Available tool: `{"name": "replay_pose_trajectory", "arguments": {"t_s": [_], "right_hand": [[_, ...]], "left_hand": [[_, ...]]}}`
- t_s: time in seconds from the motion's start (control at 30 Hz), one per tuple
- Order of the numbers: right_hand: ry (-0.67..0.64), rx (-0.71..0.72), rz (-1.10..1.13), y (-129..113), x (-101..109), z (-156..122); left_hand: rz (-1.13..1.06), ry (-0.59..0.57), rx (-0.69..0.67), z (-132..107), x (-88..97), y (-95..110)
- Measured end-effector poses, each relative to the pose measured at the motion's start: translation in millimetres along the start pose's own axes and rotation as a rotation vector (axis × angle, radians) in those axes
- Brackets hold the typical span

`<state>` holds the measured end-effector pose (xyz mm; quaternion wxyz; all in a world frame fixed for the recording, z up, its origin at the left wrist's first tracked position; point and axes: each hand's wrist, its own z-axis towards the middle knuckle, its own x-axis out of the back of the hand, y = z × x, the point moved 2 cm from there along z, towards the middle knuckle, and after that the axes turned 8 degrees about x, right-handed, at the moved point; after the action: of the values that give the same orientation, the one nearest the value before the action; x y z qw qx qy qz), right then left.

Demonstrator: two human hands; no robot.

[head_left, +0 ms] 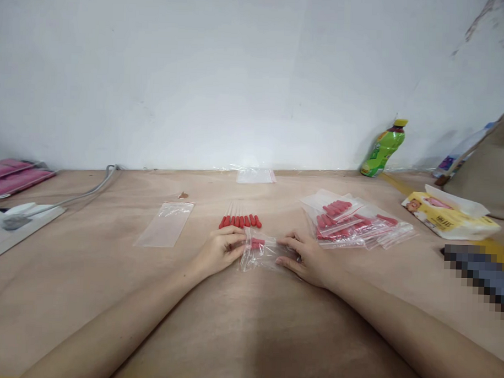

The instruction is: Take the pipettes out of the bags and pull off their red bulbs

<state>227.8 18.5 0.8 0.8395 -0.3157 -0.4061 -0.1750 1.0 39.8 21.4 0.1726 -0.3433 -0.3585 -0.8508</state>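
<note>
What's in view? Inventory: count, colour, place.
Sticks: about eight, red ends, centre
Handled bag: one, transparent, red pieces showing, between hands
Filled bags: several, transparent, red contents, right
Flat bags: two, whitish, one left, one by wall
Drink bottle: one, green, right
Second bottle: one, transparent, far right
Sack: one, tan, far right
Tissue pack: one, yellow, right
Pixelated item: one, dark, right edge
Packs: at least two, pink, far left
Plastic unit: one, white, left edge
Cables: two, grey and white, left
Scrap: one, brown, back left
Table: one, brown, foreground
Wall: one, pale, behind
Left hand: one, bag's left end
Right hand: one, bag's right end
</note>
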Motion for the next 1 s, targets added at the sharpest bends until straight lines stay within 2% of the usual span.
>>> {"name": "replay_pose_trajectory", "arguments": {"t_s": [0.1,0.3,0.47,0.6,0.7,0.73,0.8,0.9,0.97,1.0], "right_hand": [[-0.005,0.003,0.020,0,1,1],[-0.007,0.006,0.058,-1,4,2],[-0.016,-0.005,0.032,-2,3,2],[-0.012,-0.010,0.025,-2,3,1],[-0.011,-0.004,0.039,-2,3,1],[-0.012,-0.004,0.039,-1,3,1],[-0.015,-0.004,0.031,0,2,0],[-0.015,-0.002,0.029,0,2,0],[-0.016,-0.003,0.035,0,2,0],[-0.016,-0.005,0.037,0,2,0]], "left_hand": [[-0.014,-0.092,0.082,2,-7.3,3],[-0.007,-0.267,0.139,4,-6.2,7],[-0.046,-0.242,0.179,-1,-10.5,9],[-0.223,-0.210,0.242,-1,-8.3,1],[-0.346,-0.240,0.247,10,18.0,-9],[-0.326,-0.293,0.241,15,32.2,-12],[-0.258,-0.273,0.208,24,68.6,-16],[-0.081,-0.042,0.199,31,122.9,-20],[0.068,0.186,0.181,31,145.4,-25],[0.169,0.275,0.153,29,150.0,-29]]}}
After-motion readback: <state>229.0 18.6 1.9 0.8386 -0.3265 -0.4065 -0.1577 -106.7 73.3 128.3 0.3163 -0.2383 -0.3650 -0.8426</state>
